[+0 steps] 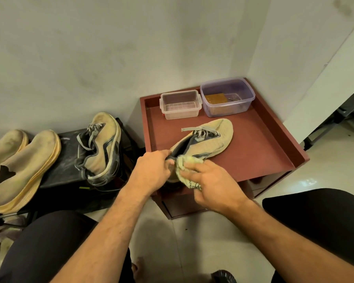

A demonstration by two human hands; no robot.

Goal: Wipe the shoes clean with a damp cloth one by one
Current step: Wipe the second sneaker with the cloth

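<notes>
The shoe [204, 139] lies at the red tray's [274, 139] front edge, toe toward its back right corner, its heel collar pinched by the left hand [151, 170] while the right hand [213, 182] presses the bunched cloth [184, 170] against its near side.

I see warm, dim indoor light, glare on the floor [311, 181] at right, blurred fingers, and wide-angle bending at edges.
</notes>
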